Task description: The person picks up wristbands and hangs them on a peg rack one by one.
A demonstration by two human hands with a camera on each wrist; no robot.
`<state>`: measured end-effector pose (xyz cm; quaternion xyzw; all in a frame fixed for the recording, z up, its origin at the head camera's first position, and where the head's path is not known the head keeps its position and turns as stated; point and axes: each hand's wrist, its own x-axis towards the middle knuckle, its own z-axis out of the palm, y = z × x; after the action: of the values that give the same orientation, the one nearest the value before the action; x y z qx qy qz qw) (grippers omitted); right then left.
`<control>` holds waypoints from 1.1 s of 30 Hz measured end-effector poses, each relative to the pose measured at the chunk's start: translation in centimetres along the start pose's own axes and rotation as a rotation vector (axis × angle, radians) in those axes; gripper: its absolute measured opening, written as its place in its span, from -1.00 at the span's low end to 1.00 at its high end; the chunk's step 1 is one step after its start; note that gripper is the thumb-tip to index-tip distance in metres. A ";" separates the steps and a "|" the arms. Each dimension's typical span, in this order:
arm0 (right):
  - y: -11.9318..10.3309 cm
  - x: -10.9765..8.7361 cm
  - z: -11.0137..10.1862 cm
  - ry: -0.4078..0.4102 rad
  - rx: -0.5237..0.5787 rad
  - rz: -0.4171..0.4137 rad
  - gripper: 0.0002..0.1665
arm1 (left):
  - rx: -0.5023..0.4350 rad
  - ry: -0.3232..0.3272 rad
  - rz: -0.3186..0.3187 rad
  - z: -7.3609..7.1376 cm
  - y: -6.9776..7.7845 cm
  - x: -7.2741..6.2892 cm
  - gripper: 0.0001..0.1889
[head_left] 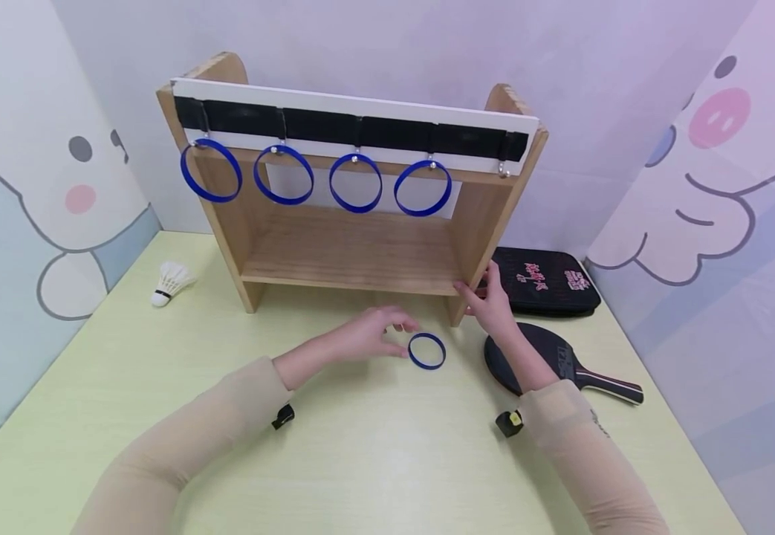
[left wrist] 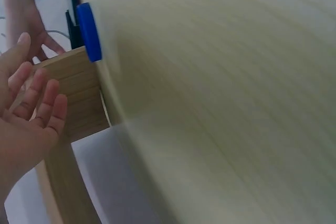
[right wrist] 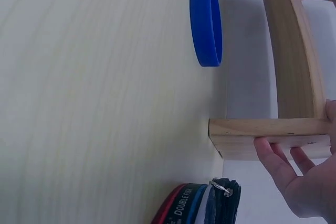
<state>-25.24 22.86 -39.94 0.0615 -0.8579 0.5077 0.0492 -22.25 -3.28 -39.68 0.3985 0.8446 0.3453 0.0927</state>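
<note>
A thin blue ring (head_left: 427, 367) lies on the table in front of a wooden shelf (head_left: 360, 253). Just left of it is my left hand (head_left: 370, 334), thumb and fingers spread apart and holding nothing; the left wrist view shows its fingers loosely bent. My right hand (head_left: 492, 306) grips the shelf's right side panel (right wrist: 268, 127) low down, thumb toward the inside and fingers against the outer face. Several more blue rings (head_left: 357, 210) hang from hooks on the black-and-white bar (head_left: 320, 128) across the shelf's top; the rightmost hook (head_left: 504, 170) is bare.
To the right, a black paddle case (head_left: 547, 286) lies behind a table tennis paddle (head_left: 564, 364), partly under my right forearm. A shuttlecock (head_left: 172, 282) lies left of the shelf. Walls printed with cartoon figures stand close around the table (head_left: 374, 461).
</note>
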 end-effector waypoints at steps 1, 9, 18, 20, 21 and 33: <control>0.0 0.0 0.0 0.000 0.001 -0.002 -0.10 | 0.013 -0.017 0.006 0.2 -0.3 0.1 -0.52; 0.1 0.1 0.0 0.002 -0.003 -0.013 -0.10 | 0.101 -0.172 0.018 0.8 -1.6 0.9 -0.54; 0.1 0.1 0.0 0.006 -0.007 -0.016 -0.11 | 0.175 -0.239 0.001 1.5 -2.2 1.8 -0.61; 0.1 0.0 0.0 0.005 -0.005 -0.014 -0.11 | 0.184 -0.243 0.000 1.7 -2.3 2.0 -0.64; 0.1 0.0 0.0 0.005 -0.003 -0.012 -0.11 | 0.186 -0.244 0.000 1.8 -2.3 2.0 -0.66; 0.0 0.0 0.2 0.005 0.012 -0.003 -0.12 | 0.156 -0.207 0.013 1.9 -1.8 1.8 -0.71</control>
<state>-25.19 22.69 -40.01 0.0616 -0.8546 0.5130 0.0518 -23.74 -1.83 -42.04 0.4435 0.8523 0.2360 0.1458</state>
